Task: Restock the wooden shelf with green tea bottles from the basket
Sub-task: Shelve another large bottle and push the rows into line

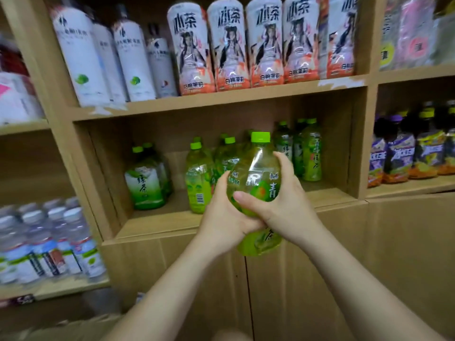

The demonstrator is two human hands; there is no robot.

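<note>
Both grips hold one green tea bottle [256,173] upright in the air, the left grip [226,212] on its side and the right grip [283,200] round its front. It is just in front of the wooden shelf [221,99] — the putting-in step, I think. Next it needs a free spot beside the other green bottles [197,178] — gently, so none tip. Water bottles [49,242] sit low on the left.

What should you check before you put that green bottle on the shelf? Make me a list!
1. Grip: left hand and right hand both wrap the bottle: ok.
2. Cap on: ok.
3. Bottle roughly upright, cap on top: ok.
4. Shelf has a bare spot to the left of the held bottle: ok.
5. More bottles in the basket: cannot tell, it is out of view.
</note>
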